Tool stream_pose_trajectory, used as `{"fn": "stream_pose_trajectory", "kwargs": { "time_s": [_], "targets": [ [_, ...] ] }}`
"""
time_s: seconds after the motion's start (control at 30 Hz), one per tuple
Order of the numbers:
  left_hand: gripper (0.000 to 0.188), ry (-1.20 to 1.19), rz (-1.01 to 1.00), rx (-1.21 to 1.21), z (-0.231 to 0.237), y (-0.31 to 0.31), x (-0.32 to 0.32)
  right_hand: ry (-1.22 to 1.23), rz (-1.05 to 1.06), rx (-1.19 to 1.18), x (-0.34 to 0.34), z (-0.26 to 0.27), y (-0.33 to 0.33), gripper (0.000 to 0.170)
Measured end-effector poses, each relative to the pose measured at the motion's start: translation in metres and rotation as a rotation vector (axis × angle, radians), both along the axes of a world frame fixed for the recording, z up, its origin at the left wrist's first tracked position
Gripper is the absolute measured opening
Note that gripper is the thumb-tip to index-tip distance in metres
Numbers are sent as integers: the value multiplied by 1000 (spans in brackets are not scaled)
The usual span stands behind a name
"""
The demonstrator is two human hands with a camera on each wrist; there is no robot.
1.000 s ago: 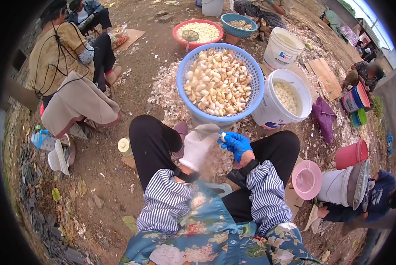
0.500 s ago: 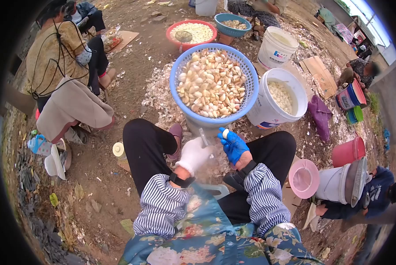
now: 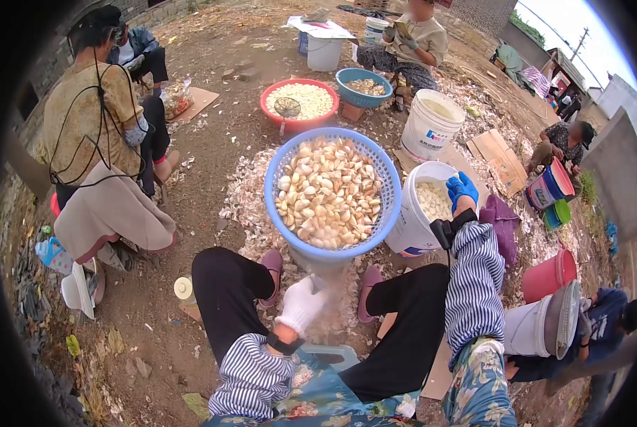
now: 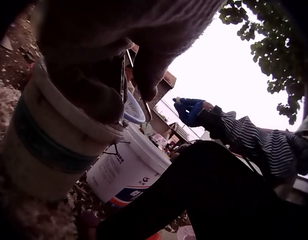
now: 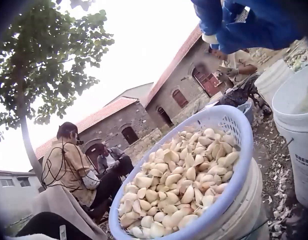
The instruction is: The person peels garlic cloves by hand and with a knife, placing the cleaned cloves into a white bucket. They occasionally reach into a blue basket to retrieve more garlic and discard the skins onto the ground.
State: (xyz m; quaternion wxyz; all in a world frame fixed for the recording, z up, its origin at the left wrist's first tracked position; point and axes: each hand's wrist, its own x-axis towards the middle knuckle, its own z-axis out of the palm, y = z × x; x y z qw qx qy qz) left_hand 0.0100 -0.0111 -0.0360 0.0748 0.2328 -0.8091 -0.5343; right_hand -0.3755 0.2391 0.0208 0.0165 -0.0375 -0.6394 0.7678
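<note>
My right hand (image 3: 462,188), in a blue glove, is stretched out over the rim of a white bucket (image 3: 412,231) that holds peeled garlic (image 3: 432,201). Between its fingertips it pinches a pale garlic clove (image 5: 210,39). My left hand (image 3: 303,306), in a white knit glove, stays low between the knees and grips a small knife (image 4: 123,85), whose thin metal edge shows in the left wrist view and blurs in the head view. In front of the knees, a blue basket (image 3: 270,196) heaped with unpeeled garlic cloves (image 3: 329,192) rests on a bucket.
Behind the basket are a red basin (image 3: 265,107) of peeled garlic and a teal basin (image 3: 343,89). Another white bucket (image 3: 425,135) stands beyond the near one. A purple cloth (image 3: 502,228) lies to its right. Several people sit around; garlic skins litter the ground.
My right hand has moved from beside the left hand, forward and right over the white bucket, carrying the clove. The left hand stays between the knees. The head view has tilted up.
</note>
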Motion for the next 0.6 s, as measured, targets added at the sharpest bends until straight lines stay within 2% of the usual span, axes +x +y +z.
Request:
{"fn": "stream_pose_trajectory", "kwargs": {
  "time_s": [0.07, 0.1, 0.17, 0.2, 0.23, 0.27, 0.33, 0.4, 0.47, 0.5, 0.57, 0.6],
  "targets": [
    [21, 4, 10, 29, -2, 0, -1, 170, -166, 1137, -13, 15, -22, 78],
    [22, 12, 23, 89, -8, 0, -2, 248, -203, 1302, -15, 9, -38, 81],
    [20, 14, 21, 78, -2, -1, -2, 488, -75, 1241, 8, 3, -74, 62],
    [19, 11, 21, 74, -1, -2, -2, 727, 53, 1080, 0, -25, -84, 44],
    [16, 45, 30, 144, -7, -2, -3, 571, 302, 834, 15, -22, -106, 33],
    [15, 44, 25, 137, -14, -2, -3, 514, 417, 819, 22, -37, -121, 29],
    [13, 42, 13, 118, -22, -5, -4, 601, 536, 975, 33, -56, -141, 32],
    [13, 23, 15, 127, -14, -4, -4, 965, 463, 1151, 32, -64, -155, 36],
    [14, 26, 13, 117, 1, -1, -5, 839, 554, 1299, 33, -61, -158, 37],
    [21, -25, 14, 146, 5, 0, -2, 774, 596, 1376, 37, -55, -160, 38],
    [34, -104, -5, 205, 10, -2, -6, 679, 612, 1353, 46, -54, -164, 38],
    [32, -124, -14, 154, 5, -2, -5, 628, 592, 1352, 50, -52, -161, 38]
  ]
}}
